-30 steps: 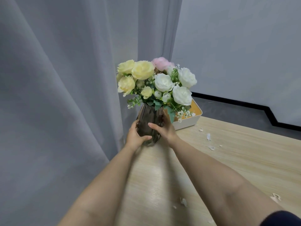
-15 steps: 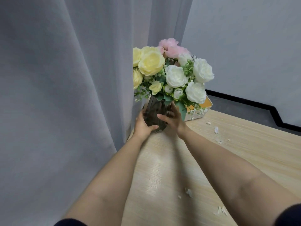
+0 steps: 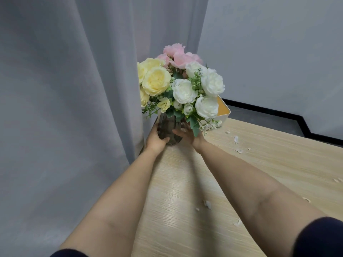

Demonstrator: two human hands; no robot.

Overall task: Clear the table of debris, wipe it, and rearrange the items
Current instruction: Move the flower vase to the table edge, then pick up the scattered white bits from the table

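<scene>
A dark smoky glass vase (image 3: pixel 169 129) with yellow, white and pink flowers (image 3: pixel 182 89) stands at the far left corner of the light wooden table (image 3: pixel 185 182), against the curtain. My left hand (image 3: pixel 156 139) grips the vase's left side with the thumb across its front. On the vase's right side my right hand (image 3: pixel 187 135) holds it, partly hidden by leaves. Small white scraps of debris (image 3: pixel 236 139) lie on the table to the right, and more debris (image 3: pixel 207 204) lies between my forearms and near the right edge.
A white tray with an orange inside (image 3: pixel 223 110) sits behind the flowers at the table's far edge. A grey curtain (image 3: pixel 74 108) hangs along the table's left side. A grey wall with a black skirting (image 3: pixel 269 113) stands beyond.
The vase with flowers has moved further away and left, up against the curtain, with both hands still on it. My view has shifted slightly.
</scene>
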